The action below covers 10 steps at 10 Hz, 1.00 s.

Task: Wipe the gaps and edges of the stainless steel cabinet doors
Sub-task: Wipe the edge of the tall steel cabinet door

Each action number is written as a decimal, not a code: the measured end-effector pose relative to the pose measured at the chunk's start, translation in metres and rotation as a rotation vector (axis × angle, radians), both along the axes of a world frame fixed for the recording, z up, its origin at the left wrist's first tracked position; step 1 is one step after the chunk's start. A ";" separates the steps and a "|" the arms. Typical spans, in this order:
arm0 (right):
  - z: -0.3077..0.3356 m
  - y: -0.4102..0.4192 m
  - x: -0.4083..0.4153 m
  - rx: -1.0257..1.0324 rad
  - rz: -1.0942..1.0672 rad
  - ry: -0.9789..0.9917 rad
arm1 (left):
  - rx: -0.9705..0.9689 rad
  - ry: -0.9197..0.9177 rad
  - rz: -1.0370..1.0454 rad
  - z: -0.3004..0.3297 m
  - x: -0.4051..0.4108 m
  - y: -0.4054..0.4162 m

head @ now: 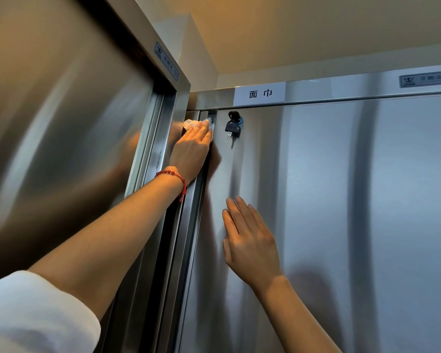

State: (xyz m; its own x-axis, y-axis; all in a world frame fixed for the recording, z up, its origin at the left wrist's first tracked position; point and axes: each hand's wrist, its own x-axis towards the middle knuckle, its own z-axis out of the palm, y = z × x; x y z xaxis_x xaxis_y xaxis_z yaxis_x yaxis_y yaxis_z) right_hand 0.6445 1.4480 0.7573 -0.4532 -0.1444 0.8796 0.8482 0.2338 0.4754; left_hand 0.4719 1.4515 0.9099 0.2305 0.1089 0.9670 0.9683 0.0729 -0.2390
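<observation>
Up high, near the top of the tall gap (pixel 201 200) at the left edge of the cabinet door (pixel 316 212). Pressing a white cloth (pixel 189 124) onto that spot with the left hand (pixel 192 149), fingers laid mostly flat over the cloth, thumb hidden. Resting the right hand (pixel 251 242) flat on the door lower down, fingers straight and close together, holding nothing.

Looks like the middle of the job, not the end. Hard to tell which parts are wiped already, with no clear marks of dirt or wet on the shiny steel. Probably more to do: the rest of this gap going down, the top edge under the white label (pixel 259 93), the far edges of the door, and the gaps of the other cabinet (pixel 61 123) on the left.

Long way of the gap: up and down, from near the label strip to the bottom of the picture, leaning a bit only because of looking up at it. Best wiped along that line, up or down. Cloth all bunched up, so no real long side, just poking out to the left and past the fingertips. Fingers of the left hand pointing up along the gap. Just to the right of the cloth, a black key (pixel 231 128) hanging in the lock, close enough to bump
</observation>
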 end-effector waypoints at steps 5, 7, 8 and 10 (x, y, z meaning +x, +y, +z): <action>0.000 -0.002 0.000 -0.002 0.020 -0.009 | -0.020 0.019 0.045 -0.011 0.000 -0.002; 0.000 -0.004 0.000 -0.019 0.019 -0.009 | -0.030 0.016 0.036 -0.023 0.001 -0.003; 0.000 -0.004 0.000 -0.019 0.024 -0.007 | -0.032 0.017 0.039 -0.028 0.000 -0.003; 0.001 -0.003 0.000 -0.019 0.022 -0.005 | -0.030 0.021 0.033 -0.041 -0.001 -0.001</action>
